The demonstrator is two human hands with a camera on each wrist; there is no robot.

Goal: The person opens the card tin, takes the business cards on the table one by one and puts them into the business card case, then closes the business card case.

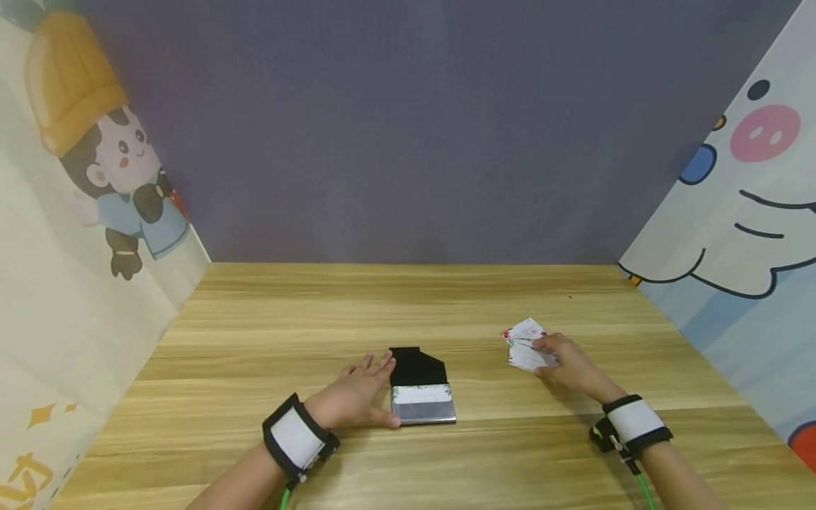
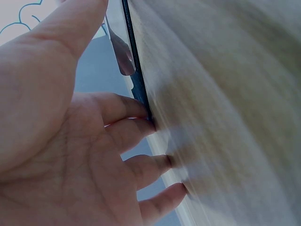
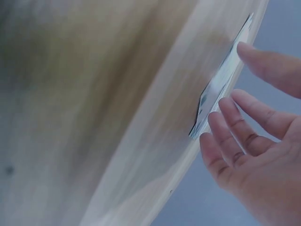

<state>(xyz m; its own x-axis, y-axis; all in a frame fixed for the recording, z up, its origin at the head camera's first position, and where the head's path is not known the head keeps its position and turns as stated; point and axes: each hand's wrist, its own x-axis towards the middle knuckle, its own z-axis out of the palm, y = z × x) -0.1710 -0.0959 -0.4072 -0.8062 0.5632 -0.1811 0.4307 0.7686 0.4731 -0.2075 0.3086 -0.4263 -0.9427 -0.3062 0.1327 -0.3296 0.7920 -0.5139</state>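
Note:
A business card case (image 1: 423, 414) lies with its black lid (image 1: 417, 368) folded back, and a white card with green leaf print (image 1: 414, 394) shows inside it. My left hand (image 1: 357, 397) spreads along the case's left side, fingertips at the lid and thumb at the lower left corner. In the left wrist view its fingers (image 2: 136, 132) reach down to the wood beside the case. To the right, my right hand (image 1: 572, 365) rests over a few loose white printed cards (image 1: 525, 354). Its thumb and fingers (image 3: 230, 122) are extended at the cards' edge, not curled round them.
The wooden table (image 1: 319, 312) runs back to a dark grey wall panel (image 1: 408, 142). Cartoon-printed sheets (image 1: 51, 248) stand along both sides. Each wrist wears a strap (image 1: 296, 435) with a green cable.

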